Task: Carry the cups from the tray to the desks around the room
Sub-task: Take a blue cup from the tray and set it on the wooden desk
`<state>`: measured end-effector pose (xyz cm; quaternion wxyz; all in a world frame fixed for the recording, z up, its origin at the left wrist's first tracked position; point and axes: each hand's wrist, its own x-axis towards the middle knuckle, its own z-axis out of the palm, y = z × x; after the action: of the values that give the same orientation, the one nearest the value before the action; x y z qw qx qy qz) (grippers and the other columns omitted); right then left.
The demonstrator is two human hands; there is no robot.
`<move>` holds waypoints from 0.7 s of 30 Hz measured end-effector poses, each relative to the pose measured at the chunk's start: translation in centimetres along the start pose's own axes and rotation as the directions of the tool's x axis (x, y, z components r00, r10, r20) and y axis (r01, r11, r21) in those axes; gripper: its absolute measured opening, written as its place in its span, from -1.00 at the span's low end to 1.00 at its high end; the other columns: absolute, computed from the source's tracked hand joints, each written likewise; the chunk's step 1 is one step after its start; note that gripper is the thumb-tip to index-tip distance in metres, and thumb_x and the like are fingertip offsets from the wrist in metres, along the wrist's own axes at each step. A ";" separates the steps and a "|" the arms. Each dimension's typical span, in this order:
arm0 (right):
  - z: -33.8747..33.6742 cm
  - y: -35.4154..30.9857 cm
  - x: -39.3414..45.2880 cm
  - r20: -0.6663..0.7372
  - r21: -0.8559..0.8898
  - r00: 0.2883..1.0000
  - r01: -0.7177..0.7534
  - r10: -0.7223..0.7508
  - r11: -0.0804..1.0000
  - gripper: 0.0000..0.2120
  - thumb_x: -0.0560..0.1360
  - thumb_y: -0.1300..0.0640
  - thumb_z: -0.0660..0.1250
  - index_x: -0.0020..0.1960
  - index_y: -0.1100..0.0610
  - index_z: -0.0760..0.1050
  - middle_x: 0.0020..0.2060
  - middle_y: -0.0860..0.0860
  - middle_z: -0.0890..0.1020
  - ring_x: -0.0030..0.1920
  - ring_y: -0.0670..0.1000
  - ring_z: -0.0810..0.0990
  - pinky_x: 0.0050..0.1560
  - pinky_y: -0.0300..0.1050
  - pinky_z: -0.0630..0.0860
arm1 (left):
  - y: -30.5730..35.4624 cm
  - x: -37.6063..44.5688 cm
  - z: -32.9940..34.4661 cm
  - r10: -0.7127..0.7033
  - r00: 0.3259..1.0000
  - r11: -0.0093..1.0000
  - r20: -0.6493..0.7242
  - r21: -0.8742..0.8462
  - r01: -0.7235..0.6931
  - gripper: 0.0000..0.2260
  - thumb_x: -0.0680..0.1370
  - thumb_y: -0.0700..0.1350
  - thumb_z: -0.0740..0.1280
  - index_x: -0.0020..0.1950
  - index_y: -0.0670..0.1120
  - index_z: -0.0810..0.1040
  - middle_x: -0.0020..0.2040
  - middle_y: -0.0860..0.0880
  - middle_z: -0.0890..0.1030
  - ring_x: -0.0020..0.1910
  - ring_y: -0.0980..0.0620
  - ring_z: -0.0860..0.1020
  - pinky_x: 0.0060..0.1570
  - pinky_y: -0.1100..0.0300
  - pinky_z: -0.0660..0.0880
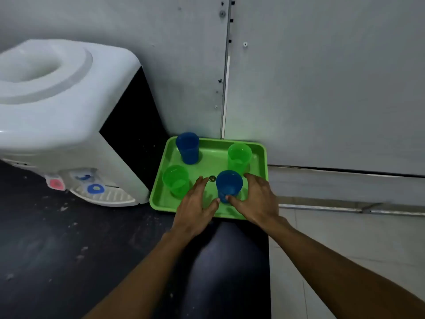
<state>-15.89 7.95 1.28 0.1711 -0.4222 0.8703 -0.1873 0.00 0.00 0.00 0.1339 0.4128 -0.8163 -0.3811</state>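
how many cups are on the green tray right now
4. A blue cup at the far left corner, a green cup at the far right, a green cup at the near left, and a blue cup near the front between both hands. None looks hidden.

The tray (262, 157) lies on the tabletop (69, 249), at its far right corner, against the wall (322, 88). The water dispenser (57, 123) stands on the tabletop to the tray's left. Four cups stand upright in the tray, one near each corner: the far-left cup (188, 147), the far-right cup (239, 157), the near-left cup (176, 180) and the near-right cup (228, 185). My left hand (195, 208) lies to the left of the near-right cup; my right hand (257, 201) lies to its right. Both thumbs touch its base.
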 end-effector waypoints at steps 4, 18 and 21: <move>1.0 -0.4 1.3 -0.021 0.041 1.000 -0.006 0.007 0.999 -0.22 0.20 -0.26 0.51 0.30 0.09 0.41 0.19 0.12 0.57 0.22 0.16 0.50 0.04 0.01 0.52 | -1.1 0.0 0.7 -0.078 0.996 0.995 -0.051 -0.063 0.075 -0.40 0.51 0.06 0.35 0.49 -0.02 0.24 0.44 -0.09 0.41 0.39 -0.03 0.40 0.30 -0.04 0.42; 3.1 -0.3 2.7 -0.177 0.033 0.984 0.030 -0.024 0.999 -0.24 0.09 -0.28 0.54 0.14 0.13 0.50 0.03 0.12 0.65 0.04 0.18 0.58 0.13 0.13 0.49 | -2.5 -0.3 1.5 -0.125 0.989 0.988 -0.075 -0.104 0.117 -0.46 0.48 0.13 0.29 0.39 -0.12 0.41 0.33 -0.09 0.54 0.31 -0.01 0.48 0.18 -0.05 0.53; 3.1 -0.1 2.5 -0.184 0.079 0.982 0.047 -0.032 0.996 -0.26 0.08 -0.27 0.55 0.12 0.12 0.51 0.01 0.09 0.64 0.03 0.15 0.58 0.13 0.12 0.49 | -2.5 -0.3 1.5 -0.149 0.986 0.980 -0.079 -0.146 0.137 -0.49 0.50 0.10 0.32 0.38 -0.10 0.42 0.28 -0.10 0.57 0.26 0.02 0.51 0.22 0.01 0.50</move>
<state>-15.84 5.35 -1.73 0.1044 -0.4128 0.8652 -0.2647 0.89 0.07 -2.81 0.1711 0.4766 -0.7490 -0.4273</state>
